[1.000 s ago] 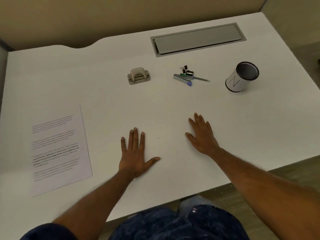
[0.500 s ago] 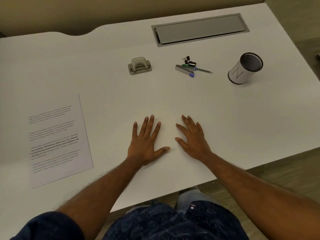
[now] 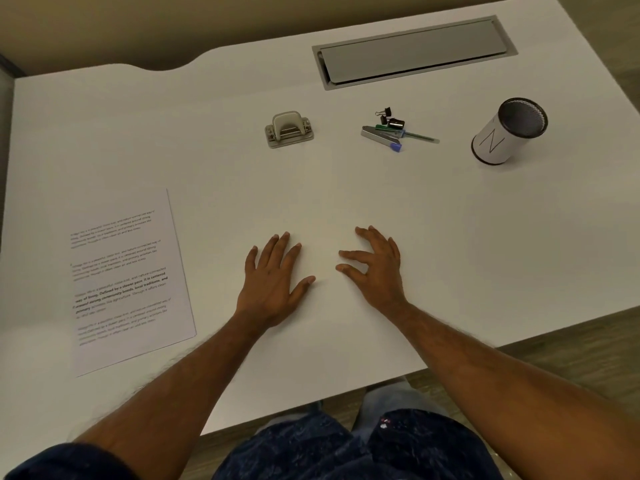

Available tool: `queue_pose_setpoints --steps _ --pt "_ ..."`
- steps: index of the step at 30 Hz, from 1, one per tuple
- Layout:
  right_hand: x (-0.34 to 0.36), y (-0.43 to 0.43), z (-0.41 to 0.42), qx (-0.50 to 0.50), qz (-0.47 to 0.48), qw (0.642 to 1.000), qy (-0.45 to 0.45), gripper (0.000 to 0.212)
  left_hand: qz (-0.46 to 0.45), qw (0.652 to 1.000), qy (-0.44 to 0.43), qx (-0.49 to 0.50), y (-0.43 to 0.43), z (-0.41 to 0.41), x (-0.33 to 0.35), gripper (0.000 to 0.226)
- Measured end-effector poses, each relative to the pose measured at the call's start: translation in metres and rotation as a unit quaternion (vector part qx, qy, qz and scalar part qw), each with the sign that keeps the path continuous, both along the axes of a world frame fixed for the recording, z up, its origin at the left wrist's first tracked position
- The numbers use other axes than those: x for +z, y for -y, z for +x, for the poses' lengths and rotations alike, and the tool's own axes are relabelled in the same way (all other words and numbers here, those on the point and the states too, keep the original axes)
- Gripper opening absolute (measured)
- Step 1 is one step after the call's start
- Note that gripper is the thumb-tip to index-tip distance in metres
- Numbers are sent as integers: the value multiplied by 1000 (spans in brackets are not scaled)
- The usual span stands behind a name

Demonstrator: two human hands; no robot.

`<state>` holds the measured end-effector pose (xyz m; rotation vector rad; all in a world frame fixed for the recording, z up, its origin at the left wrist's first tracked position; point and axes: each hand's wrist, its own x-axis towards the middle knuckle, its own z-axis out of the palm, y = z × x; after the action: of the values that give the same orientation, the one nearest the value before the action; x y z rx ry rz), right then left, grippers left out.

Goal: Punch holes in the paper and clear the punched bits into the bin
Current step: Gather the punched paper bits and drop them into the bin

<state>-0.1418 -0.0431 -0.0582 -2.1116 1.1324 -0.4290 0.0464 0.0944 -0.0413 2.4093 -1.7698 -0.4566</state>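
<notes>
Head view shows both hands empty on the white bench [image 3: 346,202]. Left hand [image 3: 273,282] lies flat, palm down, fingers spread, its grip wide open and holding nothing. Right hand [image 3: 377,268] sits just beside it, fingers arched and splayed, its grip likewise open and empty. Printed paper [image 3: 128,278] lies flat, well apart to the left, near the bench's edge. Farther back, the grey hole punch [image 3: 289,129] stands upright between the paper and a small heap of stationery [image 3: 393,129]: binder clips, a stapler and a green pen. Beyond that, to the right, stands a white cylindrical bin [image 3: 502,133] marked N, its dark mouth open. A grey cable hatch [image 3: 414,51] sits at the bench's rear.
</notes>
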Motion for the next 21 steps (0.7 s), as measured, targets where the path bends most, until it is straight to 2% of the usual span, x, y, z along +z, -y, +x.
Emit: queue_pose_setpoints --steps 4,12,21 --pt "0 -3 9 -33 -11 999 9 18 -5 1000 -14 12 -1 -2 2 66" --pt "5 -5 14 -42 -15 999 8 8 -24 999 -22 19 -3 -1 1 65" --pt "17 6 22 11 -3 998 -68 11 -29 999 -29 20 2 -7 -2 66"
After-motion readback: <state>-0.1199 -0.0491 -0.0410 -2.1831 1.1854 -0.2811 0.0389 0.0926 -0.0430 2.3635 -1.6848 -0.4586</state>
